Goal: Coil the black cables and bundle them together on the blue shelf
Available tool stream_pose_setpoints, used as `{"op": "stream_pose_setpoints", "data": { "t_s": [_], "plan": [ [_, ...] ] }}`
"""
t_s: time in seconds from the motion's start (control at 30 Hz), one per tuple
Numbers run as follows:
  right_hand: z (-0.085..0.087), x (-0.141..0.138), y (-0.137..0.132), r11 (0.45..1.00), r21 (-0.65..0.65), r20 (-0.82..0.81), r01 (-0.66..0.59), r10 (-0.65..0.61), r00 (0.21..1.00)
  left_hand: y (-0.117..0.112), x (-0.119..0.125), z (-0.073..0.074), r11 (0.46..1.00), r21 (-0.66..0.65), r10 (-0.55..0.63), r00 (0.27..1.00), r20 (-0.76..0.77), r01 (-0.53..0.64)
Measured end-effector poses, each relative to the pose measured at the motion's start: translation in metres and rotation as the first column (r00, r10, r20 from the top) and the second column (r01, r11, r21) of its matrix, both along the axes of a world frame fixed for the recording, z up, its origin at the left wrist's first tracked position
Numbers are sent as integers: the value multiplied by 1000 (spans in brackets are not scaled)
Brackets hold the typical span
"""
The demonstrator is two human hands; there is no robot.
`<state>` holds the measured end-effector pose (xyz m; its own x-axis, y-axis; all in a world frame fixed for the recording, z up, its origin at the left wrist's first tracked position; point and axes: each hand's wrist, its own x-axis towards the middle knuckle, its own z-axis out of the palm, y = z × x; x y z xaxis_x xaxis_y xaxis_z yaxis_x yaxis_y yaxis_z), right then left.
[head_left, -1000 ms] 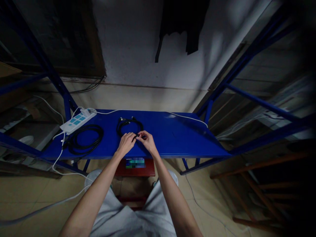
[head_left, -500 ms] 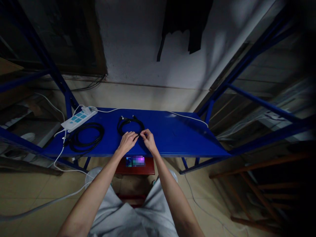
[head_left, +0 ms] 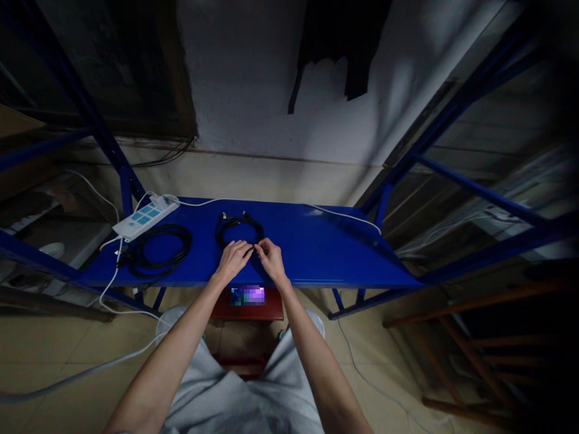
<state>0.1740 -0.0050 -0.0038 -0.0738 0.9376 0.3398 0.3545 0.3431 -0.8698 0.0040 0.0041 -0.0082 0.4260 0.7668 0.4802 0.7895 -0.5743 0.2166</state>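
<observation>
A coiled black cable (head_left: 239, 221) lies on the blue table (head_left: 312, 247), its light-tipped plugs at the far side of the loop. At the near side of the coil, my left hand (head_left: 234, 258) is closed on the cable, fingers bent over it. My right hand (head_left: 270, 258) pinches a small dark piece at the coil's near right edge, close to my left fingertips. Whether that piece is a tie or part of the cable itself is too small to tell. My fingers hide the near part of the loop.
Left of my hands lies a second coiled black cable (head_left: 160, 252). Behind it a white power strip (head_left: 143, 220) sits with a white cord (head_left: 203, 204) along the table's back. Below the front edge, a phone (head_left: 248, 295) rests on a red stool (head_left: 271, 310). Blue frame posts (head_left: 384, 205) flank the table.
My right hand has shifted slightly left, bringing its fingertips nearer to my left hand. My left hand and the coil have hardly moved.
</observation>
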Motion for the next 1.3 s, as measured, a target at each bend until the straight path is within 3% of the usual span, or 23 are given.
{"op": "stream_pose_setpoints", "data": {
  "t_s": [0.6, 0.93, 1.3],
  "plan": [
    [-11, 10, 6, 979, -106, -384, -173, 120, 916, -6, 3, 7, 1000, -2, -25, 999, 25, 25],
    [-5, 11, -1, 977, -60, -339, -206, 175, 925, -7, 4, 9, 1000, -4, 6, 1000, -28, -7],
    [4, 11, -9, 991, -20, -262, -135, 125, 957, -8, 5, 9, 999, -35, 23, 997, -73, -25]
  ]
}}
